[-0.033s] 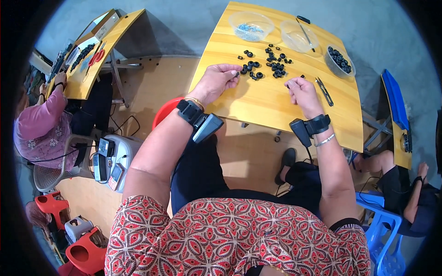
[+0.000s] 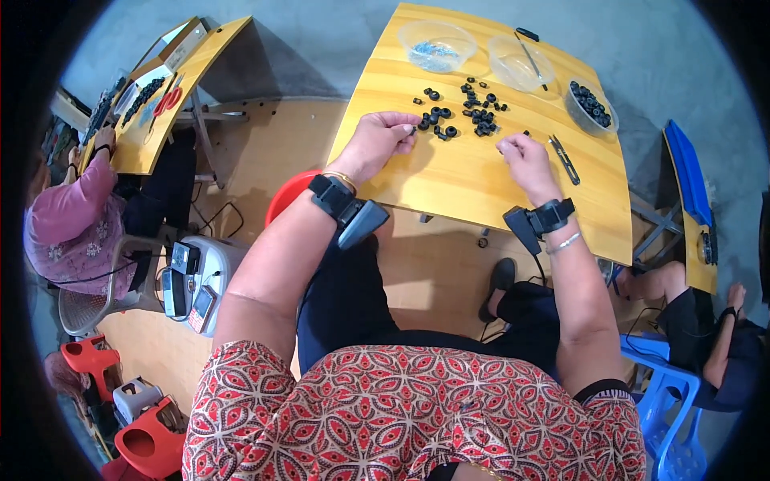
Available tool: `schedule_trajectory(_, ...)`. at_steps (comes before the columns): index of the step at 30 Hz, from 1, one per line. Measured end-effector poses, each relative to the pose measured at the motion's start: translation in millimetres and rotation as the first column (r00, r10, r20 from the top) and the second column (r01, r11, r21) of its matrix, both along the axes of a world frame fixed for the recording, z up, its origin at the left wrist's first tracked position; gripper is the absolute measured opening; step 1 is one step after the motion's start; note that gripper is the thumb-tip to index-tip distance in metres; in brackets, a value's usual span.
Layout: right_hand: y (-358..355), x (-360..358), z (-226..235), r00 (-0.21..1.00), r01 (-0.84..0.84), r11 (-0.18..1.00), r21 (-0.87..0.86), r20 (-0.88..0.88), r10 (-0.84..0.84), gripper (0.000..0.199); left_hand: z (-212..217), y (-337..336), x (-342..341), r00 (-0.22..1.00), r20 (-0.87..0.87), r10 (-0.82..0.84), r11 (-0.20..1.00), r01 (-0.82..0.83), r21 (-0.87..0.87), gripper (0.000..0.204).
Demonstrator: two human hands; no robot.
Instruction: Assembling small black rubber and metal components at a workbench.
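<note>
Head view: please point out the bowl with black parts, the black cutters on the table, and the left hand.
bowl with black parts (image 2: pixel 574 106), head view, its clear rim.
black cutters (image 2: pixel 565 159), head view, mid-handle.
left hand (image 2: pixel 377 142), head view, back of the hand.

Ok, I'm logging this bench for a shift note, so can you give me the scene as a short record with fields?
Surface: yellow wooden table
Left hand: fingers pinched on a small black part, beside the scattered small black ring-shaped parts
Right hand: fingers curled, resting on the table, contents unclear
Containers: two clear plastic bowls, one clear bowl of black parts
Tool: dark metal snips right of right hand
</note>
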State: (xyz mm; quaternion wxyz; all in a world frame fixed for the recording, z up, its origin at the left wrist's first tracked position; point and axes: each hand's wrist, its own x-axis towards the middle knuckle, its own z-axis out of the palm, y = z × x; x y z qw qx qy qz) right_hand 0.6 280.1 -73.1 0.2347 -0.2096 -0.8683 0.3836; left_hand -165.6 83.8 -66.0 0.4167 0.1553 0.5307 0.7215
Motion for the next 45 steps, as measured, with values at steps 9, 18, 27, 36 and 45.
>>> schedule_trajectory(9, 31.6, -4.0, 25.3, 0.943, -0.004, 0.913, 0.409, 0.305, -0.133, 0.014, -12.8, 9.9, 14.3, 0.412, -0.901, -0.133, 0.960, -0.173, -0.221, 0.015)
schedule_trajectory(18, 34.8, -31.7, 31.3, 0.919, -0.212, 0.878, 0.430, 0.392, 0.030, 0.015, -13.8, 11.8, 21.1, 0.312, -0.947, -0.080, 0.965, -0.213, -0.152, 0.013)
schedule_trajectory(27, 46.0, -28.8, 46.2, 0.913, -0.170, 0.921, 0.351, 0.407, 0.014, 0.018, -15.0, 11.2, 19.9, 0.683, -0.730, -0.025, 0.976, -0.141, -0.166, 0.013)
schedule_trajectory(36, 85.0, 17.6, 53.2, 0.989, 0.004, 0.988, 0.154, 0.147, -0.027, 0.022, -12.4, 9.3, 21.8, 0.821, -0.570, -0.009, 0.972, -0.126, -0.197, 0.013)
schedule_trajectory(45, 108.6, 27.4, 50.7, 0.975, 0.223, 0.907, 0.356, -0.074, -0.211, 0.020, -9.5, 11.3, 20.2, 0.863, -0.505, 0.017, 0.979, -0.117, -0.167, 0.008)
